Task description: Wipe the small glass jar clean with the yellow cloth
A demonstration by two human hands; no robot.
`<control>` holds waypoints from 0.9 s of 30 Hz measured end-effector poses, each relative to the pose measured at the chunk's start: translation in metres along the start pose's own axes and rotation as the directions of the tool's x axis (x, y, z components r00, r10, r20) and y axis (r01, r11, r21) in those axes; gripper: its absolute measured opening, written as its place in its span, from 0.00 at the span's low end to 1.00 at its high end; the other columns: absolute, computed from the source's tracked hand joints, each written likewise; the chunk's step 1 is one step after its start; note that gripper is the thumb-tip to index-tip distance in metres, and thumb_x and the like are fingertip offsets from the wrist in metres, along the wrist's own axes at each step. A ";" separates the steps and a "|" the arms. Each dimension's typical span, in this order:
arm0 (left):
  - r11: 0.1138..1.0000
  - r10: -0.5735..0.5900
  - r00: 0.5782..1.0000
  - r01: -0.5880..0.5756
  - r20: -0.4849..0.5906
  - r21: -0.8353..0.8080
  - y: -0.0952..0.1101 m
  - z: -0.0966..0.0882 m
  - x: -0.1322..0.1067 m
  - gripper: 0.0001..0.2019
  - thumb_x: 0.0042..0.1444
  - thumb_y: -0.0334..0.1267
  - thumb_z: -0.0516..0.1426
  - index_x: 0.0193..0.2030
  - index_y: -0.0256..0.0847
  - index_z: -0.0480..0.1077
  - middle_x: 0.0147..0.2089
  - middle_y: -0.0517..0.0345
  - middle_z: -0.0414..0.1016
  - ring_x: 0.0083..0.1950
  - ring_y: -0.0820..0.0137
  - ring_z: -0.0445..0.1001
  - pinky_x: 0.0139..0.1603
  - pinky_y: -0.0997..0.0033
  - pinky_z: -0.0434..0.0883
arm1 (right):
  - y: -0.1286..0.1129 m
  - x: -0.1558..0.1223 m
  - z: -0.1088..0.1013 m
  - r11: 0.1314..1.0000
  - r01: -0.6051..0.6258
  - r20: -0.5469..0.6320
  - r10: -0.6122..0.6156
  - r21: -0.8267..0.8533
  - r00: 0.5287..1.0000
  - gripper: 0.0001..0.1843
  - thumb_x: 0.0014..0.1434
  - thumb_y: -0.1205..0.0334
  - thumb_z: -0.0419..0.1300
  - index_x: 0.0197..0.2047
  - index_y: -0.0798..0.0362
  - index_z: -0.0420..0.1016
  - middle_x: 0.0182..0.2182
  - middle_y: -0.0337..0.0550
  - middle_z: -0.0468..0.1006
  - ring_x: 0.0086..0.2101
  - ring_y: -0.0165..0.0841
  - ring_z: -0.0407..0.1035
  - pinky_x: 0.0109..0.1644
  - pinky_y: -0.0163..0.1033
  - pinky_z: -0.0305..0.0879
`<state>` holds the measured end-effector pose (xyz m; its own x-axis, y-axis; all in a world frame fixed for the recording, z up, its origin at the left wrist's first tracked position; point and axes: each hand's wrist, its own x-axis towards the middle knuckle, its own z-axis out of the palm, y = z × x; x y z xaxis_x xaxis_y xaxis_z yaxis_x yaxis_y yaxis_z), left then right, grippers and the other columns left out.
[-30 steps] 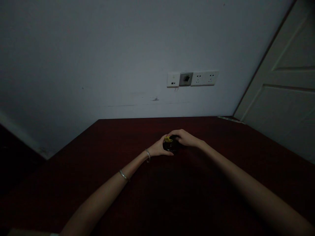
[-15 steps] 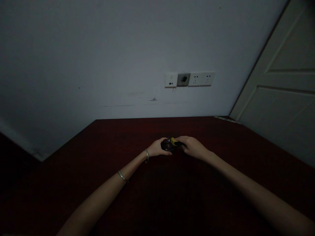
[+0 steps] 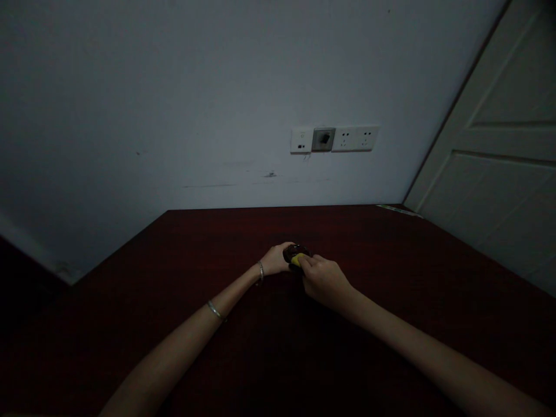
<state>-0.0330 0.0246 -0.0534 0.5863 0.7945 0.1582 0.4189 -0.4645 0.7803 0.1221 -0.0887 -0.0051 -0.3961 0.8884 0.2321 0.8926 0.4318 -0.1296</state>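
Observation:
A small dark round object (image 3: 295, 252) rests on the dark red table (image 3: 391, 289), near its middle. My left hand (image 3: 274, 260) is curled against its left side and holds it. My right hand (image 3: 321, 278) is closed on a small yellow thing (image 3: 296, 260) and presses it against the near side of the dark object. Two thin bracelets circle my left wrist and forearm. The room is dim, so I cannot make out what the dark object is.
A row of white wall sockets (image 3: 334, 139) sits on the pale wall behind the table. A white panelled door (image 3: 499, 156) stands at the right. A thin pale strip (image 3: 397, 209) lies at the table's far right corner.
My right hand has moved from the far side of the dark object round its right side to its near side, carrying the yellow thing. My left hand has stayed in place.

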 end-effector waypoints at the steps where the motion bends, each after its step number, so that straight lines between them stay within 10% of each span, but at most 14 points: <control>1: 1.000 0.003 1.000 -0.003 0.001 0.003 0.000 0.000 0.000 0.32 0.38 0.36 0.66 0.54 0.36 0.67 0.52 0.47 0.76 0.52 0.59 0.74 0.55 0.63 0.69 | -0.002 -0.001 0.000 0.999 -0.002 -0.002 0.002 0.034 1.000 0.20 0.52 0.75 0.50 0.46 0.64 0.73 0.41 0.60 0.78 0.38 0.44 0.71 0.36 0.41 0.64; 8: 1.000 -0.004 1.000 0.004 -0.001 0.007 0.002 0.000 -0.002 0.33 0.37 0.37 0.68 0.54 0.37 0.67 0.50 0.49 0.77 0.51 0.59 0.75 0.55 0.62 0.69 | 0.011 0.003 -0.008 0.886 -0.073 -0.009 0.087 0.458 0.996 0.17 0.50 0.70 0.54 0.43 0.57 0.78 0.34 0.48 0.81 0.32 0.38 0.73 0.38 0.40 0.65; 19: 0.995 -0.027 0.998 0.032 0.048 -0.099 0.005 0.004 0.002 0.40 0.35 0.43 0.71 0.57 0.38 0.64 0.53 0.45 0.75 0.55 0.59 0.73 0.59 0.57 0.67 | 0.102 0.014 -0.010 0.129 -0.280 0.172 0.531 0.951 0.830 0.14 0.47 0.58 0.64 0.36 0.57 0.76 0.25 0.44 0.79 0.26 0.36 0.74 0.29 0.37 0.69; 27: 0.996 -0.039 0.999 0.041 0.027 -0.074 0.011 0.009 0.002 0.55 0.37 0.45 0.69 0.68 0.30 0.46 0.66 0.30 0.56 0.66 0.51 0.59 0.67 0.50 0.55 | 0.113 0.007 0.001 -0.159 -0.354 0.375 0.595 0.922 0.711 0.16 0.64 0.56 0.57 0.51 0.56 0.69 0.46 0.46 0.73 0.41 0.35 0.72 0.43 0.45 0.72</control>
<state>-0.0210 0.0174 -0.0496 0.5881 0.8012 0.1108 0.3905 -0.4013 0.8286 0.2200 -0.0337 -0.0188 0.1687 0.9468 -0.2741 -0.2004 -0.2394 -0.9500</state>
